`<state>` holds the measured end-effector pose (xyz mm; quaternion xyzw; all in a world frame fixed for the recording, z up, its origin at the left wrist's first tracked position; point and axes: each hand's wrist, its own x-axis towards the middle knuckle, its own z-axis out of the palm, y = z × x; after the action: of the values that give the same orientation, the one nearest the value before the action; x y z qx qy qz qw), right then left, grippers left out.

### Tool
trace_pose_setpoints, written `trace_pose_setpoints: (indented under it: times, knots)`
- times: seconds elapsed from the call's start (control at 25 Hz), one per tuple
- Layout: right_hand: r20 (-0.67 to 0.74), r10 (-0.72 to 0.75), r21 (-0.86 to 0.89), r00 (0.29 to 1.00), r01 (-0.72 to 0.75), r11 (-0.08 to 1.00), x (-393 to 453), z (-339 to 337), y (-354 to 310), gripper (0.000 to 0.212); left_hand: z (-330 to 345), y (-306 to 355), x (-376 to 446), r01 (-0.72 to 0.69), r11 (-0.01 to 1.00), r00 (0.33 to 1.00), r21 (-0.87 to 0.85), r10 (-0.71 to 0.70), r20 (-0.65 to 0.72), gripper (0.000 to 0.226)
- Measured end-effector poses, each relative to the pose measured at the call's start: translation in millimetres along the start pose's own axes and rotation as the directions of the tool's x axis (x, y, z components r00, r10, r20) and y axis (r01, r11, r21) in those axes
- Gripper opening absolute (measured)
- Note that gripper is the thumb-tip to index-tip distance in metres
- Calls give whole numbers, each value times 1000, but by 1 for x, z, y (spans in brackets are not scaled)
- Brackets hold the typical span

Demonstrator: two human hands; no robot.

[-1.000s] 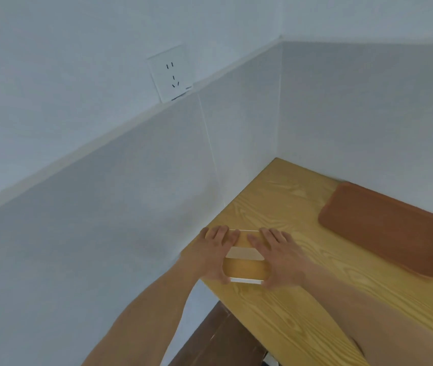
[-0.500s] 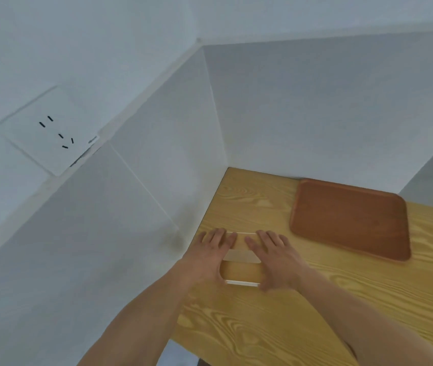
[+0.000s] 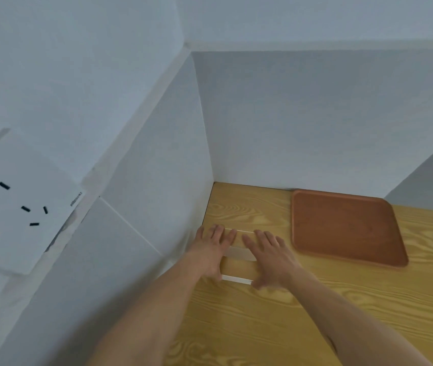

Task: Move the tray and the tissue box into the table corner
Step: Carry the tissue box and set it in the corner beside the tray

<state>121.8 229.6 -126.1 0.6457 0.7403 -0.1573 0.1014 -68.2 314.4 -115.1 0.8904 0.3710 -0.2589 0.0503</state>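
Note:
A clear tissue box [image 3: 237, 266] lies flat on the wooden table [image 3: 302, 313], close to the left wall. My left hand [image 3: 210, 249] lies over its left end and my right hand [image 3: 270, 257] over its right end, both with fingers spread flat and pressing on it. White tissue shows in the gap between the hands. A brown rectangular tray [image 3: 344, 228] rests to the right of the box against the back wall, empty and untouched. The table corner [image 3: 216, 187] sits just beyond the box.
White walls close the table in on the left and at the back. A white wall socket [image 3: 17, 207] is on the left wall above table height. Bare wood lies between the box and the corner.
The view has swung left and closer to the corner. Both hands, flat on the tissue box, have slid it along the left wall toward the corner. The tray has stayed in place.

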Motion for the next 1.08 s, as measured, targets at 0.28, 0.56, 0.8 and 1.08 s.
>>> trace_pose_setpoints:
  times: [0.28, 0.56, 0.8, 1.08]
  knots:
    - [12, -18, 1, 1000, 18, 1000, 22, 0, -8, 126, 5, -15, 4, 46, 998, 999, -32, -45, 20, 138]
    - [1, -35, -21, 999, 35, 999, 24, 7, -10, 126, 11, -12, 0, 54, 996, 998, -64, -51, 43, 137]
    - [-16, 40, 119, 999, -38, 992, 3, 16, -17, 117, 28, 6, -16, 135, 950, 988, -280, -150, -35, 120]
    - [-171, 36, 135, 985, -13, 991, -71, 70, -34, 96, 97, 48, -74, 135, 914, 948, -382, -232, -219, 100]
